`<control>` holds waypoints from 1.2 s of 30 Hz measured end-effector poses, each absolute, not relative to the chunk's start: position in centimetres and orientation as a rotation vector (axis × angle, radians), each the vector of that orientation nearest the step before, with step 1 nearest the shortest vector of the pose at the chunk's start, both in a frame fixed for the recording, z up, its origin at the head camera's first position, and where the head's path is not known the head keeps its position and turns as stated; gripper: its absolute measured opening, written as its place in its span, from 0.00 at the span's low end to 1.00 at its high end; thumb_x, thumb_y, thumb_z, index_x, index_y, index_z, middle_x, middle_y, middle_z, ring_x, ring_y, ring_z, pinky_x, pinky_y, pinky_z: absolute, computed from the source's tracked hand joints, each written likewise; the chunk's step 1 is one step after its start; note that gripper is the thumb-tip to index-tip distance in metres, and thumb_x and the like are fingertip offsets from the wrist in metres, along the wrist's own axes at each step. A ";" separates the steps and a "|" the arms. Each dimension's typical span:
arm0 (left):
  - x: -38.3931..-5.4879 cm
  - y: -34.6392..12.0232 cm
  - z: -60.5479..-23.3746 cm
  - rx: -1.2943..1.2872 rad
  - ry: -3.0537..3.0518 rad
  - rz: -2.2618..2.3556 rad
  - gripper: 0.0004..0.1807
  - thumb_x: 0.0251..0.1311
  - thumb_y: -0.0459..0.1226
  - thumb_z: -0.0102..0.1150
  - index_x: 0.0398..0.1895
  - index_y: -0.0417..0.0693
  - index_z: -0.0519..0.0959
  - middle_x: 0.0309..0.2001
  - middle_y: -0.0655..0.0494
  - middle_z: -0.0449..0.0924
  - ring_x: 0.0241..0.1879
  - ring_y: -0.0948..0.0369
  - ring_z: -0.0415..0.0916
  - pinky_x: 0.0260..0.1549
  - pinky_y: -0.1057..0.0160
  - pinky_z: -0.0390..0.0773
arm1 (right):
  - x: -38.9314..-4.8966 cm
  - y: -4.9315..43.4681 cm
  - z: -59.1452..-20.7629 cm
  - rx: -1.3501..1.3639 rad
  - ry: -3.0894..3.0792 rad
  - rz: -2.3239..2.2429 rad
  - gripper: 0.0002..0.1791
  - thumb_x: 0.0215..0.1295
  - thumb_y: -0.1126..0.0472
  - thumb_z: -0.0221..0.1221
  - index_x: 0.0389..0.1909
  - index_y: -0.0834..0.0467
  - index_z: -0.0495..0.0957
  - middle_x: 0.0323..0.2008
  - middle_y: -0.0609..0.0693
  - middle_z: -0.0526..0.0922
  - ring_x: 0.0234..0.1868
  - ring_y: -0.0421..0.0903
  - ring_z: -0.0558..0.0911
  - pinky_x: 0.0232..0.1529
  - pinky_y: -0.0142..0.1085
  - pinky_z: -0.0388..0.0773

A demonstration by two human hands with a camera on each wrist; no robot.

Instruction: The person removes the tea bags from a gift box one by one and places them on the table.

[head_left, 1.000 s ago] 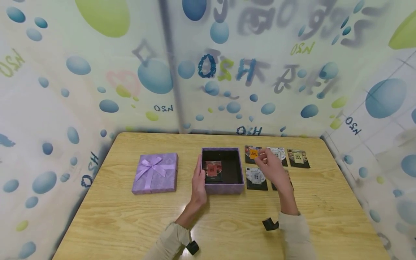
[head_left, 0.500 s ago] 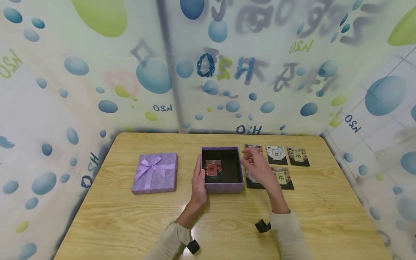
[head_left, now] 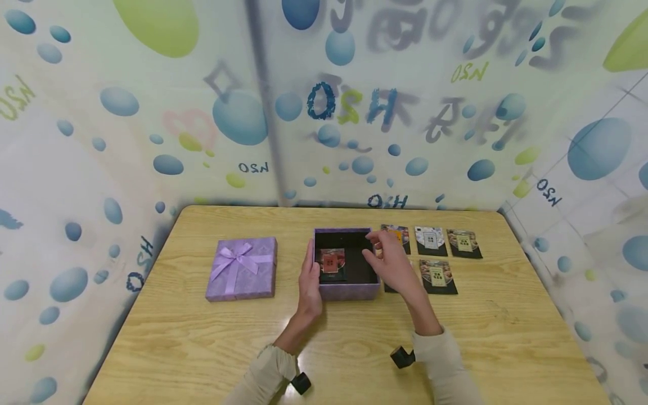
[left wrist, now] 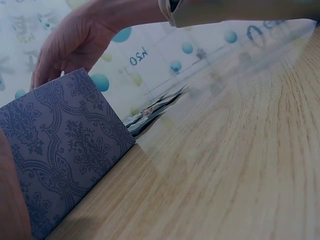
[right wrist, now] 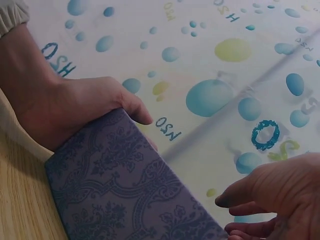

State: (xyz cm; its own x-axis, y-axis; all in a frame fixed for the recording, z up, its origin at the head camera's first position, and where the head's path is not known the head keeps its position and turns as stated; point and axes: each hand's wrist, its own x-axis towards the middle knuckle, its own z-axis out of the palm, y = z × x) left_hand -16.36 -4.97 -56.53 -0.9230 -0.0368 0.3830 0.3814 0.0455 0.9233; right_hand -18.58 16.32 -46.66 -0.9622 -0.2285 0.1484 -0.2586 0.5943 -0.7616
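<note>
A purple patterned gift box (head_left: 349, 292) stands lidless on the table, its inside black. In it, toward the left, lies a small packet (head_left: 332, 264) with a red label. My left hand (head_left: 307, 289) holds the box's left side, thumb at the rim; the right wrist view shows this hand (right wrist: 75, 107) along the patterned wall. My right hand (head_left: 395, 267) hovers at the box's right rim, thumb and fingers apart, and no object shows between them. In the left wrist view the right hand's (left wrist: 70, 47) fingertips are hidden behind the box.
The purple lid (head_left: 242, 270) with a ribbon bow lies left of the box. Right of it lie several flat packets: one with an orange label (head_left: 402, 237), a white one (head_left: 431, 241), green-labelled ones (head_left: 464, 243); another is mostly under my right hand. A printed curtain (head_left: 202, 140) closes the back.
My right hand has moved left from over the packets to the right rim of the box, and its thumb and fingers have spread. The left hand, box and lid have stayed put.
</note>
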 end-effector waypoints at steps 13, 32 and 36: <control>-16.2 -5.2 -56.4 -0.318 -2.036 -1.989 0.31 0.82 0.34 0.29 0.85 0.42 0.48 0.83 0.47 0.50 0.82 0.50 0.44 0.74 0.72 0.46 | -18.7 15.0 -45.9 0.442 -2.853 1.465 0.24 0.77 0.62 0.59 0.69 0.67 0.71 0.60 0.67 0.78 0.54 0.57 0.82 0.55 0.53 0.80; -16.3 -5.0 -56.4 -0.331 -2.040 -1.935 0.31 0.82 0.36 0.29 0.85 0.42 0.49 0.83 0.43 0.50 0.81 0.48 0.46 0.74 0.71 0.48 | -19.7 10.9 -47.0 0.658 -3.071 1.313 0.28 0.77 0.63 0.59 0.72 0.71 0.66 0.63 0.69 0.76 0.61 0.62 0.78 0.61 0.56 0.77; -16.3 -5.0 -56.4 -0.308 -2.057 -1.930 0.31 0.82 0.37 0.29 0.85 0.44 0.50 0.83 0.45 0.51 0.81 0.49 0.46 0.74 0.70 0.48 | -19.7 10.3 -47.6 0.624 -3.082 1.307 0.27 0.76 0.63 0.59 0.70 0.71 0.68 0.58 0.68 0.78 0.57 0.61 0.79 0.56 0.55 0.78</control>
